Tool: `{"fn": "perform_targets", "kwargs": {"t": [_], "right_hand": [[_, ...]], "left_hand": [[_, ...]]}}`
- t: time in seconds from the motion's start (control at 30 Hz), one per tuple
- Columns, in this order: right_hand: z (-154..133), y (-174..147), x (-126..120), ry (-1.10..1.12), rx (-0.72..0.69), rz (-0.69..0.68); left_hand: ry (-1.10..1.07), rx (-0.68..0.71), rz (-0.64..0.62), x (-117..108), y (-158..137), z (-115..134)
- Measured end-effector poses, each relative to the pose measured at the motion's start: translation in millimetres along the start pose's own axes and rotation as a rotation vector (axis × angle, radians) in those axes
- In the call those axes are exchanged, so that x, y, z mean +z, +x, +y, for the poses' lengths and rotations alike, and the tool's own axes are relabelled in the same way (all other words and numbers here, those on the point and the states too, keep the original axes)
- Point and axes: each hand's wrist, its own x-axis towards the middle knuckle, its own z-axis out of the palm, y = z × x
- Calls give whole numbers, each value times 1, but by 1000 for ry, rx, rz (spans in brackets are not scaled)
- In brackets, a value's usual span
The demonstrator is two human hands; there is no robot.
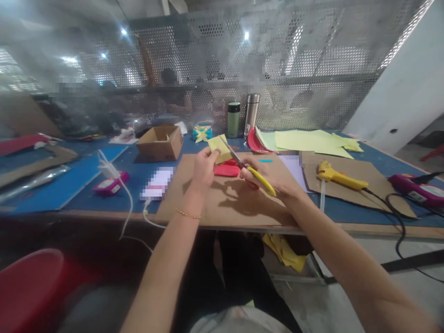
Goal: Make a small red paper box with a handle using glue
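Note:
My left hand pinches a small piece of yellow paper by its lower edge, raised above the cardboard sheet. In my right hand is a pair of scissors with yellow handles. The blades point up and left, lying along the paper's right edge; whether they cut into it I cannot make out. Beneath the hands, a red piece rests on the cardboard. A short blue strip lies just beyond my right hand.
A cardboard box, a green tumbler and a steel flask stand at the back. Yellow-green sheets lie back right. A yellow glue gun with a black cord rests at right. A white cable hangs over the front edge.

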Motion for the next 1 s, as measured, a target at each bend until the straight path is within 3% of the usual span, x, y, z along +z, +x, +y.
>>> {"fn": "perform_targets", "kwargs": {"t": [0.23,0.5,1.0], "right_hand": [[-3,-1,0,34,107,-73],[-7,-5,-3,132,47,-133],[3,-3,-4,90,18,-117]], "left_hand": [[-102,-58,10,3,0,1],[-168,-110,-3,3,-1,2],[-129,-137,12,6,-4,9]]}}
